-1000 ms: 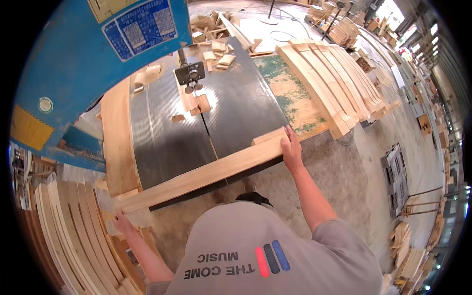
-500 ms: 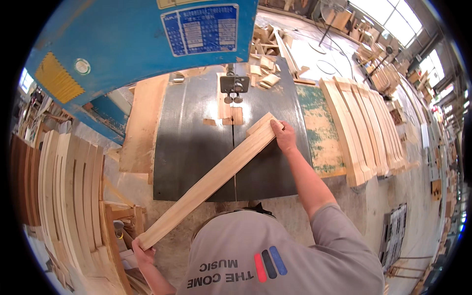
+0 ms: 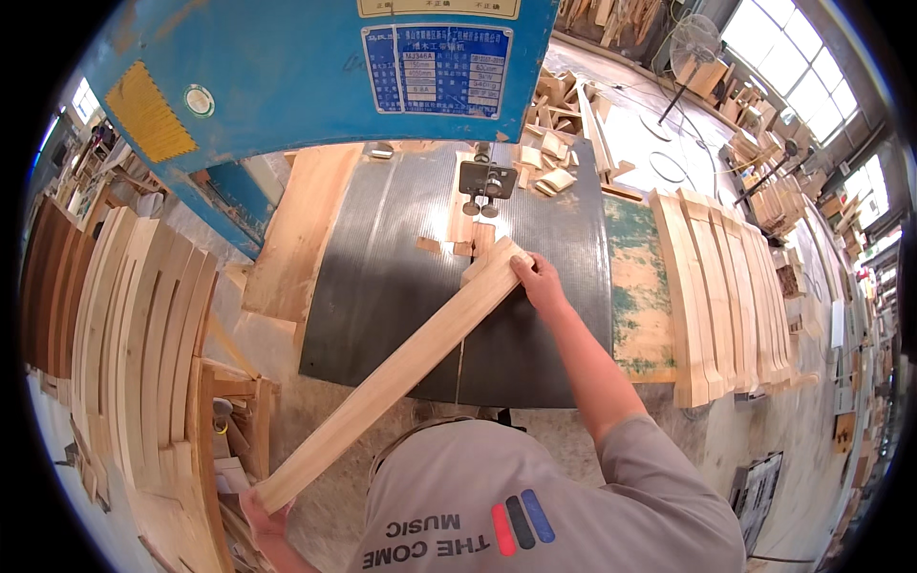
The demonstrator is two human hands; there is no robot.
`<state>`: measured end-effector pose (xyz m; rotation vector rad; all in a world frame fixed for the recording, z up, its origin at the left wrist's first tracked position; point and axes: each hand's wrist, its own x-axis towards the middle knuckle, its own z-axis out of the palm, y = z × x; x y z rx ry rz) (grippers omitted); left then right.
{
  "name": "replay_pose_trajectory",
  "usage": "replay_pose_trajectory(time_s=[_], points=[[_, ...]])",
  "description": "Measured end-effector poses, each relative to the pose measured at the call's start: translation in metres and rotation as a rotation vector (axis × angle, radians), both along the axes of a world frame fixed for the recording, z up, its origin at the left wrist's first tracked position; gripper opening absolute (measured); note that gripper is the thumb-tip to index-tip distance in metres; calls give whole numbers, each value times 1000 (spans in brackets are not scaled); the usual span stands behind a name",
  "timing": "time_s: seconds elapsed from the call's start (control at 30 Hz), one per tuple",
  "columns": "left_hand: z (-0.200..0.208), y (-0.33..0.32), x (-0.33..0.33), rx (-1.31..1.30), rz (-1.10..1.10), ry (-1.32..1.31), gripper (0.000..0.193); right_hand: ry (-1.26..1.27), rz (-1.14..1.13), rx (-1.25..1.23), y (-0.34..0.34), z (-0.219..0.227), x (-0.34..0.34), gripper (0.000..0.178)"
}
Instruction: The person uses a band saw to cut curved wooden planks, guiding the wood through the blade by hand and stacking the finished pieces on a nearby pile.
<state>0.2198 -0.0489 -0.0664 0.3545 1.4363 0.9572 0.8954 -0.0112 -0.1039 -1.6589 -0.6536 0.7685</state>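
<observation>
A long pale wooden leg blank [image 3: 394, 368] runs slantwise across the near part of a band saw's dark ribbed table [image 3: 368, 315]. My right hand [image 3: 541, 282] grips its far end, which has a thicker block-like part, just in front of the blade slot. My left hand [image 3: 265, 516] is closed round the near end, out past the table's edge at lower left. The saw's blade guide [image 3: 487, 179] hangs above the table beyond the far end. Small wooden inserts [image 3: 470, 239] lie round the slot. The blade itself cannot be made out clearly.
The saw's blue frame [image 3: 287, 86] arches over the far left. Wood offcuts [image 3: 551, 158] lie at the table's far right. Shaped wooden legs stand in a row [image 3: 718, 286] on a green worn board to the right. Long boards [image 3: 143, 334] are stacked at left.
The far end of the wooden blank has shifted a little left and nearer, with both hands still on it. The near end has moved slightly down and left. My view has turned somewhat.
</observation>
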Motion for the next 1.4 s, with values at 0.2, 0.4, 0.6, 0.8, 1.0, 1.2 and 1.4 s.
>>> replay_pose_trajectory(time_s=[0.2, 0.4, 0.6, 0.8, 1.0, 1.2, 1.4], points=[[-17, 18, 19, 66, 0, 55, 45, -66, -6, -40, 19, 4, 13, 40], [-18, 37, 20, 44, -85, 46, 42, -133, -49, -89, 30, 15, 13, 44], [-20, 46, 18, 53, -141, -11, 42, -169, -48, -100, 34, 9, 19, 46], [-21, 53, 13, 55, -161, -39, 44, -242, -77, -88, 39, 0, 18, 42], [-18, 56, 13, 44, -159, 19, 47, -221, -76, -73, 41, -3, 19, 41], [-21, 59, 6, 37, -173, 35, 50, -211, -75, -71, 43, 4, 14, 40], [-20, 61, 4, 55, -202, 12, 51, -123, -54, -40, 45, -5, 16, 38]])
